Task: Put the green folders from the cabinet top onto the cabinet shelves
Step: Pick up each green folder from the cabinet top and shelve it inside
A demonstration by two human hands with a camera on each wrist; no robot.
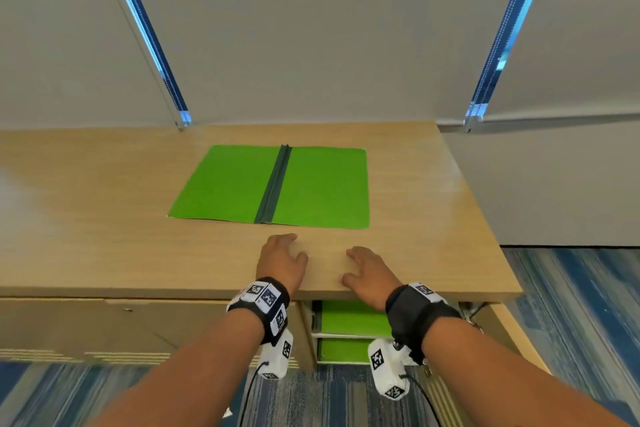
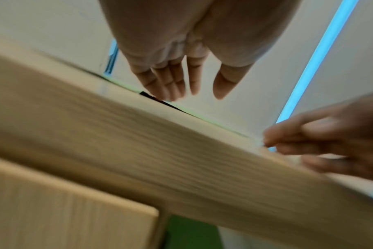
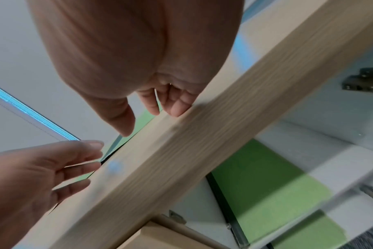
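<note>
A green folder (image 1: 270,185) lies flat on the wooden cabinet top (image 1: 104,218), with a dark spine strip down its middle. Both hands hover just in front of it, over the top's front edge. My left hand (image 1: 294,246) has relaxed, nearly straight fingers (image 2: 172,84) and holds nothing. My right hand (image 1: 353,265) is spread the same way and empty; its fingertips (image 3: 177,109) are at the top's front edge (image 3: 181,151). Below the top, the cabinet stands open with one green folder (image 1: 349,317) on the upper shelf and another (image 1: 341,350) on the shelf beneath. The same two folders show in the right wrist view, the upper (image 3: 266,182) and the lower (image 3: 309,235).
Grey roller blinds (image 1: 311,28) hang right behind the cabinet. A shut cabinet door (image 1: 104,326) is to the left of the open bay. A metal hinge (image 3: 364,82) sits inside it on the right. Blue striped carpet (image 1: 571,288) covers the floor.
</note>
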